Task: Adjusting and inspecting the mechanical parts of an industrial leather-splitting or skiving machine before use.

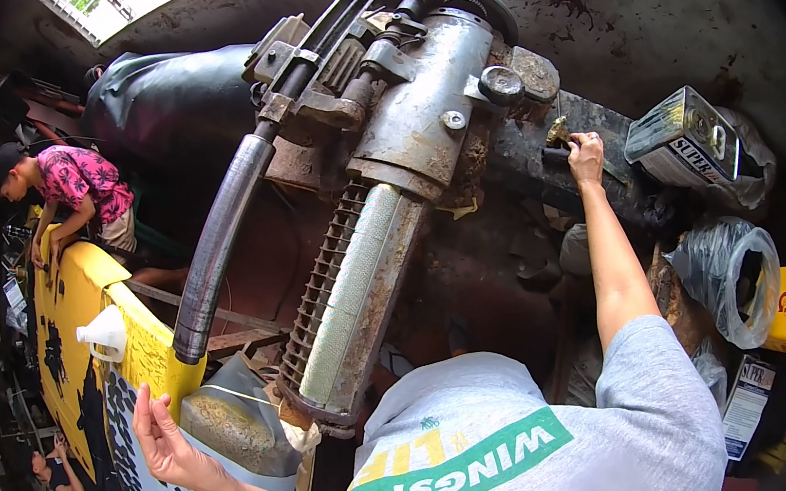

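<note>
My right hand [585, 155] is closed at a small brass-coloured fitting [557, 130] with a short dark bar beside it, on the dark steel plate right of a machine; what exactly it grips is unclear. My left hand [163, 436] is raised at the lower left, fingers loosely apart and empty, below a white plastic jug [104, 332]. Between my arms stands the machine, with a steel cylinder [433, 93], a pale textured strip [349, 290] beside a rusty spring [316, 324], and a long dark steel tube [221, 247] angled down to the left. Gears sit at its top.
A co-worker in a pink shirt [86, 185] bends over yellow panels [64, 286] at the left; another person [63, 472] is lower down. A dark covered bulk [164, 97] lies behind. Metal cans [679, 137], a clear plastic bag [725, 273] and a yellow box [783, 305] are at the right.
</note>
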`<action>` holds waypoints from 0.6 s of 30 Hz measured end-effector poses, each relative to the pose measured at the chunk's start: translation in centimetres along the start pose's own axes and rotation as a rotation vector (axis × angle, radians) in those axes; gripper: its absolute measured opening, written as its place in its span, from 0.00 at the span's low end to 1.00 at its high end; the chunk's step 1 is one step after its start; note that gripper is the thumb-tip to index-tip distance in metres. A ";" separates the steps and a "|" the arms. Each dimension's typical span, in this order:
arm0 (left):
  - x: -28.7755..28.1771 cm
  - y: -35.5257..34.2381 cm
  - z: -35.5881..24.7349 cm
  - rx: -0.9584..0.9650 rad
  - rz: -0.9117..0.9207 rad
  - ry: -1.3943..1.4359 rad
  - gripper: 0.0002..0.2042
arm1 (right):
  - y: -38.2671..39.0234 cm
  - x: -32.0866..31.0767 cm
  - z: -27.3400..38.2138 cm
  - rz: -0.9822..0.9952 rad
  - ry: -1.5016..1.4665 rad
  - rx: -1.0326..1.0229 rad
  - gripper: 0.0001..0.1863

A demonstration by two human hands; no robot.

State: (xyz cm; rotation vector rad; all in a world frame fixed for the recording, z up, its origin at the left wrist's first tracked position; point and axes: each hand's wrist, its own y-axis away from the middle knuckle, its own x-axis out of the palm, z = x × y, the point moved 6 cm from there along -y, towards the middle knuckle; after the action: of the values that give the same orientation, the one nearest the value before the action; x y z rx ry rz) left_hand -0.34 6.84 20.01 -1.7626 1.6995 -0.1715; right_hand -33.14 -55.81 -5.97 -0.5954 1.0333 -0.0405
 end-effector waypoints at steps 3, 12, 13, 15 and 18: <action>0.0 0.2 0.0 -0.007 -0.002 -0.003 0.11 | -0.1 0.2 0.2 0.000 0.059 -0.038 0.06; -1.1 1.1 0.4 -0.021 -0.016 0.002 0.11 | -1.0 0.1 -0.5 0.129 0.232 -0.005 0.11; -1.3 1.1 0.6 -0.022 -0.019 0.003 0.11 | -1.1 -0.2 -1.0 0.108 0.160 0.049 0.13; -1.3 1.0 0.9 -0.027 -0.026 -0.014 0.11 | -1.1 -1.6 -1.6 -0.005 0.146 0.011 0.15; -0.9 0.5 1.3 -0.045 -0.035 0.017 0.12 | -0.7 -3.4 -3.1 -0.169 -0.217 0.138 0.15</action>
State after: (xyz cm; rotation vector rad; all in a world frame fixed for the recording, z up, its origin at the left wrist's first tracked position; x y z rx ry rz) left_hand -0.14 8.17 19.07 -1.8288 1.6980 -0.1657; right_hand -37.28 -56.72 -4.05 -0.5473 0.7618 -0.1900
